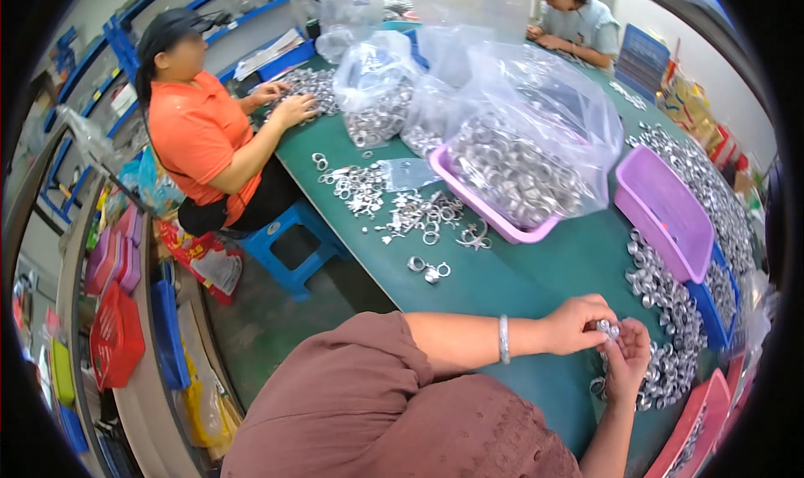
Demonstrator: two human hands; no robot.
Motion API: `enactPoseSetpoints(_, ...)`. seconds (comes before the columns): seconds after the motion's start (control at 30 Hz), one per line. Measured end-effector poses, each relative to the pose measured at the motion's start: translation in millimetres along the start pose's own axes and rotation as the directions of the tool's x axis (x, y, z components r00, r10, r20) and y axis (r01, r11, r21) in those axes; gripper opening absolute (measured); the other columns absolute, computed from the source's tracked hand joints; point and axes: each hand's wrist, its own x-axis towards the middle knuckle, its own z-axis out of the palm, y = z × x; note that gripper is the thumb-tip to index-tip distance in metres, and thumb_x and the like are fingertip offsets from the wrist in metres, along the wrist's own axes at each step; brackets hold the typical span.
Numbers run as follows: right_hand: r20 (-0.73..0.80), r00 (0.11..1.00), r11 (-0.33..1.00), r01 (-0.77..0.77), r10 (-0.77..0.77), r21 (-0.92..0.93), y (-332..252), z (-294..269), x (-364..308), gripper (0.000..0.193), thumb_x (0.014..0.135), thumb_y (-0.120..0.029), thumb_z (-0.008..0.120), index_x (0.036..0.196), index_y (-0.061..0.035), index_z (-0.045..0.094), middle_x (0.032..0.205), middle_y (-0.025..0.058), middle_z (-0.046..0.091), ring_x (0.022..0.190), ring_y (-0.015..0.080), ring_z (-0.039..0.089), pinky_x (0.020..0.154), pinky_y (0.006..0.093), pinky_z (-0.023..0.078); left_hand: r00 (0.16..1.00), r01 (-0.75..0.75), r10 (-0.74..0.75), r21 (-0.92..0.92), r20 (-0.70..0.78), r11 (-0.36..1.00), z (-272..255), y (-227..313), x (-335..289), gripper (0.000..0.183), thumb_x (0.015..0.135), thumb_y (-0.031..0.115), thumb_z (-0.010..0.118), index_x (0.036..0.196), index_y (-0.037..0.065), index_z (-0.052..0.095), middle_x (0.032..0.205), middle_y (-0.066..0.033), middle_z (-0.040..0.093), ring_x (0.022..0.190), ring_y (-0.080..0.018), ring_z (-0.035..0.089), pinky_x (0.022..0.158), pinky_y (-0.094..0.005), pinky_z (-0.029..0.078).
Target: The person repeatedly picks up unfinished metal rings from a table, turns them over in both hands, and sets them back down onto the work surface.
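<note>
Both my hands meet over the table's near right part. My left hand (578, 323), with a light bangle (504, 339) on its wrist, pinches a small silver metal ring (608, 330). From the other side the fingers of my right hand (628, 361) close on the same ring. Fine detail on the ring is too small to make out. Beside and behind my right hand spreads a heap of silver rings (670, 310). A few loose rings (430, 270) lie farther left on the green table (494, 281).
A purple basket (502, 229) holds a clear bag of silver rings. Another purple basket (662, 214) stands by a blue tray (708, 331); a pink basket (695, 428) is at the near right. Small metal parts (419, 214) lie mid-table. Two co-workers sit at the table; a blue stool (293, 243) stands left.
</note>
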Motion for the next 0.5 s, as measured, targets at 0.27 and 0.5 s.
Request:
enactPoseSetpoints(0.27,0.071,0.997,0.996,-0.023,0.03,-0.089,2.1,-3.4,5.8,0.03,0.078,0.008,0.053,0.107,0.0029,0.05,0.098,0.0088,0.058,0.084,0.0125,0.057,0.068,0.023,0.048,0.999,0.029,-0.03,-0.046,-0.022,0.999,-5.4,-1.1,1.2,0.023,0.072,0.001,0.061,0.095,-0.001,0.058,0.086,-0.0079,0.051,0.064,-0.014,0.053,0.057,-0.026,0.045)
enactPoseSetpoints(0.5,0.058,0.997,0.996,-0.053,0.057,-0.076,-2.2,0.5,4.5,0.027,0.078,0.007,0.053,0.104,0.0019,0.05,0.094,0.0079,0.058,0.079,0.011,0.056,0.066,0.0222,0.047,0.997,0.071,-0.073,-0.057,-0.025,0.996,-4.7,1.3,-0.3,0.029,0.073,0.002,0.062,0.1,0.0,0.052,0.083,-0.0075,0.053,0.066,-0.0126,0.054,0.057,-0.0261,0.045)
